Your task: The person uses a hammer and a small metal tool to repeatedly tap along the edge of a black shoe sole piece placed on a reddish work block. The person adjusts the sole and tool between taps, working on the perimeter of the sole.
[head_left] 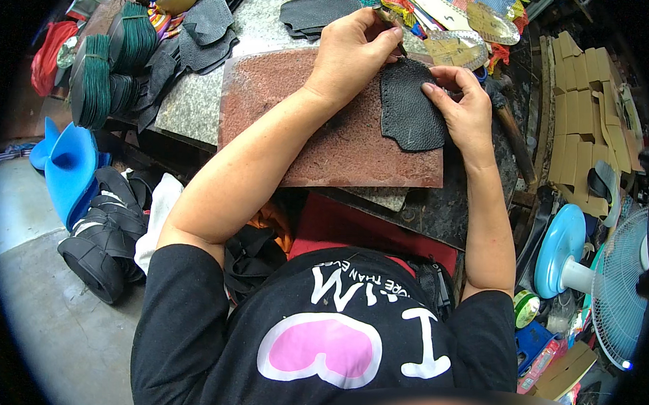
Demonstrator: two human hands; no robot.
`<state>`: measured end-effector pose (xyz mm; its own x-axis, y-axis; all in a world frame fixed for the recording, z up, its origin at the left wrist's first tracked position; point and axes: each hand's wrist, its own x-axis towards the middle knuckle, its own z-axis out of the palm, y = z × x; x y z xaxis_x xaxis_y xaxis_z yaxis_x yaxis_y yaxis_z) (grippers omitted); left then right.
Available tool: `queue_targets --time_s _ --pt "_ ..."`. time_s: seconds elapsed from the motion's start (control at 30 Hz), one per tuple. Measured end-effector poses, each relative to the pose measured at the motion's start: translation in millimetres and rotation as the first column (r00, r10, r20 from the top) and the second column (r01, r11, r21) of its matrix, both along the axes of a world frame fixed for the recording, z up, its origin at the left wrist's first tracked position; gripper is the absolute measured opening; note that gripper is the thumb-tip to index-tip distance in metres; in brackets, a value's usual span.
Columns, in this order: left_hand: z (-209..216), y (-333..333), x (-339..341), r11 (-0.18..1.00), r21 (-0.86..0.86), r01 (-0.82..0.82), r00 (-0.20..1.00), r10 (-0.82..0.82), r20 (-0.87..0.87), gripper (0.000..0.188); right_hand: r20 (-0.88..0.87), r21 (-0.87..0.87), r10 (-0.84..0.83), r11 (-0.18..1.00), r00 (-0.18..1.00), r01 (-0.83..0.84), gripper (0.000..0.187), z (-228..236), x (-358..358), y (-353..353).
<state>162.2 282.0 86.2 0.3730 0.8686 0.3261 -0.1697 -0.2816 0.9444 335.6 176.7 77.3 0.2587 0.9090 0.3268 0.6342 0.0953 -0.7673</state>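
Observation:
A black pebbled leather piece (412, 112) lies flat on a reddish-brown speckled board (262, 127), with a row of small marks along its left edge. My left hand (356, 52) is closed around a slim dark tool (401, 49), whose lower end meets the leather's top edge. Its exact kind is unclear because my fingers cover most of it. On the right side, my right hand (462, 107) pinches the leather's edge between thumb and fingers.
Stacked black leather pieces (307, 15) lie beyond the board, near dark green cord spools (92, 80). A wooden-handled hammer (514, 131) rests at right. Cardboard pieces (578, 105) and a blue-and-white fan (618, 288) stand farther right; black footwear (105, 243) is on the left.

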Motion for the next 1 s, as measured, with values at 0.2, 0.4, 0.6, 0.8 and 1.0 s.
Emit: queue_targets --time_s 0.2,0.4,0.6,0.8,1.0 --pt "-5.7 3.8 1.5 0.999 0.014 0.031 0.998 -0.030 -0.063 0.019 0.016 -0.014 -0.008 1.000 1.000 0.008 0.028 -0.7 1.4 -0.2" --pt "-7.7 4.2 1.8 0.999 -0.039 0.004 0.998 -0.007 -0.064 0.019 0.003 -0.016 -0.008 1.000 1.000 0.008 0.027 2.3 -1.3 -0.4" --pt "-10.6 6.4 2.1 0.999 -0.035 0.013 0.997 -0.016 -0.078 0.019 0.004 -0.006 -0.003 1.000 1.000 0.003 0.027 -3.4 1.7 -0.1" --pt "-6.6 5.1 1.5 0.999 0.029 0.016 0.991 -0.012 -0.130 0.018 0.094 -0.057 0.035 0.998 0.995 -0.030 0.030 10.6 13.4 -7.5" --pt "6.0 0.4 -2.0 0.910 0.413 0.043 0.919 0.126 -0.373 0.020 0.636 -0.213 -0.147 0.910 0.757 0.356 0.045 35.7 92.2 -57.8"
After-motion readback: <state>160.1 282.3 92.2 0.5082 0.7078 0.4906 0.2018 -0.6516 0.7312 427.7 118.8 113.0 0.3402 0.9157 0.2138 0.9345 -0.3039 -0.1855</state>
